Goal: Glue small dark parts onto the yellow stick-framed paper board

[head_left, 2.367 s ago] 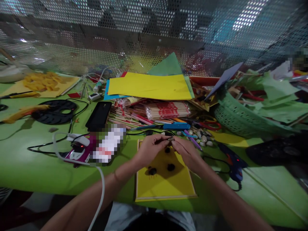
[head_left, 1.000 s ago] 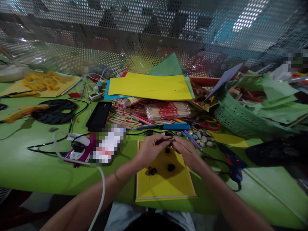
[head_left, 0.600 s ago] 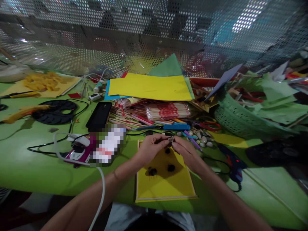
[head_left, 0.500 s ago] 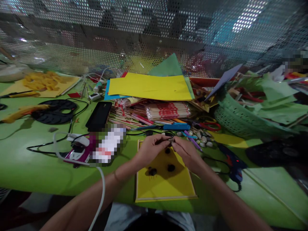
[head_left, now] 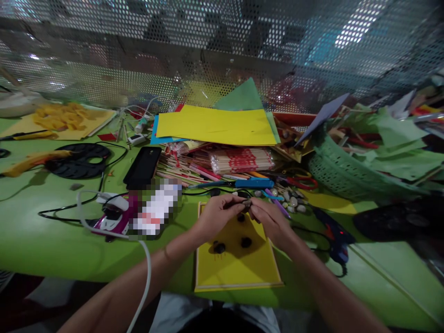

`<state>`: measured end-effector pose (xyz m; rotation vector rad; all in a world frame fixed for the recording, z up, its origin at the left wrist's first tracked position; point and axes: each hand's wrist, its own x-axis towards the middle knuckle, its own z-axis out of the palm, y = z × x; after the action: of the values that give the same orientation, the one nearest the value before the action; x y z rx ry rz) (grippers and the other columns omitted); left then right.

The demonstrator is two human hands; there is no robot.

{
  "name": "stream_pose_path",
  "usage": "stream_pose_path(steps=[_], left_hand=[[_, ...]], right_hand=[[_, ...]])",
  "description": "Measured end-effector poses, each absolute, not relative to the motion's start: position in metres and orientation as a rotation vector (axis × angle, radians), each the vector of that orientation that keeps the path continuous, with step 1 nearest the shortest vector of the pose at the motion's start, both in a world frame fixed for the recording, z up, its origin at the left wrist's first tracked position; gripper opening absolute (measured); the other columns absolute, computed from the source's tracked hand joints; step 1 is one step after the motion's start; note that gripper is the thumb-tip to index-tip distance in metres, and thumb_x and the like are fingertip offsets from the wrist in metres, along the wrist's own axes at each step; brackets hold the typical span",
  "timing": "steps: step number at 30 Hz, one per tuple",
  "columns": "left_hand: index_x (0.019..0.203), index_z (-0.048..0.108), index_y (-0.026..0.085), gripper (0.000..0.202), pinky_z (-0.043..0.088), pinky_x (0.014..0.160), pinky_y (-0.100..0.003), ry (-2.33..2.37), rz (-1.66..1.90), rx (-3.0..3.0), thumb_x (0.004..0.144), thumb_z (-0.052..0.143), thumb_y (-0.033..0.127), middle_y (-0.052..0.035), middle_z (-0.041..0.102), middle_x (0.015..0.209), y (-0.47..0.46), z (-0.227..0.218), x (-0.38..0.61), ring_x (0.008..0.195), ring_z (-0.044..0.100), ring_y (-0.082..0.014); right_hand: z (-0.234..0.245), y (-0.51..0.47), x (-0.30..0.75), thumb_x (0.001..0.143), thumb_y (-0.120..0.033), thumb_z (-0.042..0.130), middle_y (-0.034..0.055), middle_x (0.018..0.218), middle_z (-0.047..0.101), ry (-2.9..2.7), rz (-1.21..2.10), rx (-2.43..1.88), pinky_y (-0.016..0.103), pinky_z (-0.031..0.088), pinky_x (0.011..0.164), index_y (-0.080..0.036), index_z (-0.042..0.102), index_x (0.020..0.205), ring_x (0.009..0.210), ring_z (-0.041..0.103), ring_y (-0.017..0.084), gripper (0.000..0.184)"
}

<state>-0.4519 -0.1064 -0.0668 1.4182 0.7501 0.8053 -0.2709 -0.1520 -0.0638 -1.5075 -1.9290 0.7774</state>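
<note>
A small dark stone (head_left: 246, 203) is pinched between the fingertips of both hands. My left hand (head_left: 219, 213) is closed on its left side, and my right hand (head_left: 269, 217) is closed on its right side. Beneath them lies a yellow board (head_left: 239, 274) edged with thin wooden sticks. Dark stones are set on it: one at the left (head_left: 219, 248), one at the right (head_left: 246, 242), and a third (head_left: 241, 217) partly under the fingers. Short reddish marks show below the left stone. The board's far part is partly hidden by my hands.
Loose pebbles (head_left: 293, 202) and a blue cutter (head_left: 251, 183) lie beyond the board. A glue gun (head_left: 335, 236) with a red light rests at the right, near a green basket (head_left: 340, 166). A phone (head_left: 157, 210), power strip (head_left: 120, 217) and white cable (head_left: 147, 273) are at the left.
The right hand's fingers have shifted slightly around the stone, so more of it shows. Both hands stay in nearly the same place.
</note>
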Motion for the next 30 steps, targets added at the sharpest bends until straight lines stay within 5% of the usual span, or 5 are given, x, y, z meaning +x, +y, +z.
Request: stream_pose_path(steps=[30], left_hand=[[0.086,0.071,0.013,0.024,0.043,0.07,-0.024,0.682,0.754,1.259,0.079,0.068,0.035,-0.0029,0.068,0.078,-0.1022,-0.0668,-0.4543,0.071,0.057,-0.0124]], right_hand=[[-0.0616,-0.1501,-0.2714,0.097,-0.035,0.033,-0.0026,0.063,0.045,-1.998,0.69,-1.62,0.028,0.028,0.057,-0.023,0.037,0.069,0.06,0.042,0.015,0.03]])
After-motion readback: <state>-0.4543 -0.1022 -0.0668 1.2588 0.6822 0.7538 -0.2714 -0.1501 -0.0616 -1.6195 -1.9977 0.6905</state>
